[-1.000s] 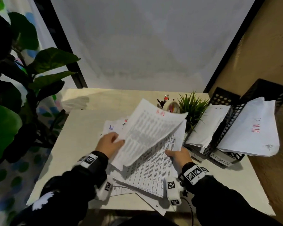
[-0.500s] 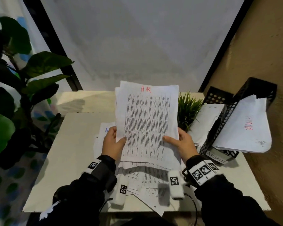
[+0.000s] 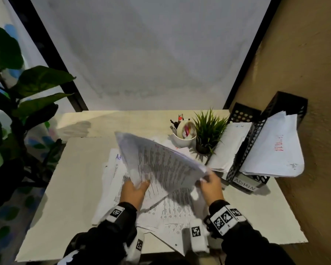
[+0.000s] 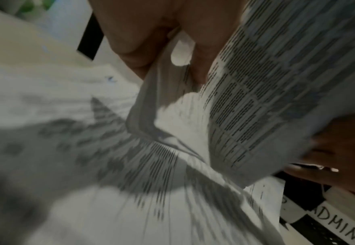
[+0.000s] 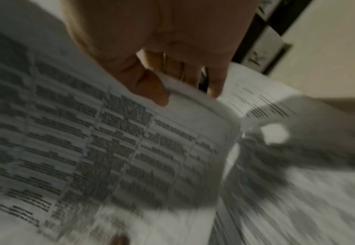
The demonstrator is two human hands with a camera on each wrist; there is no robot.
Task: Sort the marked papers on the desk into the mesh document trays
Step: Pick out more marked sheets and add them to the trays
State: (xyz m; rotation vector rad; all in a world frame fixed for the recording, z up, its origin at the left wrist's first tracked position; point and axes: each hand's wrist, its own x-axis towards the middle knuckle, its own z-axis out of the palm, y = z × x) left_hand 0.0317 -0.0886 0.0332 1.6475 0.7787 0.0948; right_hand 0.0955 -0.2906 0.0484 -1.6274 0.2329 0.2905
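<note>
Tipped over since half a second ago: sheaf (image 3: 161, 163) no longer upright facing the head camera with its red "HR" mark on top, now swung flat and slanting toward the right, blurred with motion. Pinched at its near left corner by left hand (image 3: 134, 190), thumb on top and fingers beneath, as left wrist view shows (image 4: 151, 41). Pinched at its right edge by right hand (image 3: 210, 185), thumb pressed on the printed face and fingers curled under (image 5: 151, 66). Held clear above pile (image 3: 161, 207), which lies spread on desk (image 3: 75, 188).

Just to the right, two black mesh trays: near tray (image 3: 245, 155) beside a small plant (image 3: 208, 131), holding white sheets; far tray (image 3: 287, 104) against the wall, labelled ADMIN on its front, holding sheets with a red word. Label on near tray only partly glimpsed in right wrist view, not readable. Cup (image 3: 183, 136) of pens behind pile.

Step in hand, by judgement: carrying the HR sheaf across to its tray. Next move likely calls for checking which tray matches, levelling the sheaf, sliding it in over the front lip without snagging plant or mesh, then letting go with both hands. More sorting left in pile, top sheet showing blue "Ad".
</note>
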